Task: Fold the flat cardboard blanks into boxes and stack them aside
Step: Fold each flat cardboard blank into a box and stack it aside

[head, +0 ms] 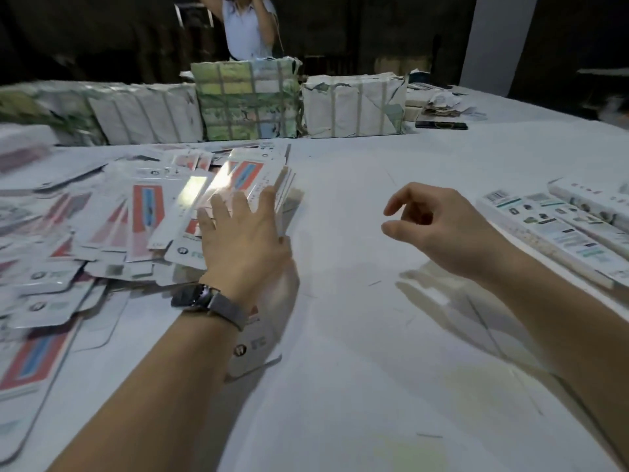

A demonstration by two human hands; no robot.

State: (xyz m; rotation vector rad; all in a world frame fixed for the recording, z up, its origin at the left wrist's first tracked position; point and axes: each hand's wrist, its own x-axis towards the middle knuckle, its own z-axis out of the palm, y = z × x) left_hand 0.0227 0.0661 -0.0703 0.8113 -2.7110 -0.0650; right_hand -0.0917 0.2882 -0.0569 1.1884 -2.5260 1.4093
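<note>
A loose heap of flat cardboard blanks (143,212), white with red and blue print, covers the left part of the white table (357,335). My left hand (241,240), with a dark watch on its wrist, lies flat with spread fingers on the heap's right edge. My right hand (432,226) hovers above the bare table centre, fingers loosely curled and holding nothing. Folded long boxes (558,223) lie side by side at the right edge.
Wrapped, strapped bundles (245,100) stand in a row along the table's far side. A person in a light shirt (248,25) stands behind them. A dark phone (440,125) and paper scraps (439,103) lie at the far right.
</note>
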